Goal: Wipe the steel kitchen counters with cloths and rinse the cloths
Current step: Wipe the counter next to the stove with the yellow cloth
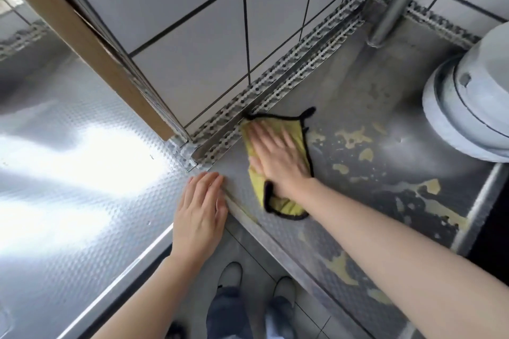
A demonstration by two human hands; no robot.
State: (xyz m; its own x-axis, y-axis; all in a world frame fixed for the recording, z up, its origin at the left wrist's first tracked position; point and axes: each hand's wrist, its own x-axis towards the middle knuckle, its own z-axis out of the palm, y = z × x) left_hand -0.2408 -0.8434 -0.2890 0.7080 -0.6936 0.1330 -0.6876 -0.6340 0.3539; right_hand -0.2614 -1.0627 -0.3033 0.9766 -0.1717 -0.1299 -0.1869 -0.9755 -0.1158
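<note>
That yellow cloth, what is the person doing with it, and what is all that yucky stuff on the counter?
A person is wiping a steel counter in a tiled corner. The right hand presses flat on the yellow cloth near the wall, while the left hand rests flat on the counter's edge beside it. To the right of the cloth, yellowish smears are spread over the steel, not yet wiped. A white appliance stands at the far right.

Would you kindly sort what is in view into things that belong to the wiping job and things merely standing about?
Job: yellow cloth, right hand pressing it, left hand, steel counter, yellowish smears.
Standing about: white appliance, metal pole, cardboard panel.
</note>
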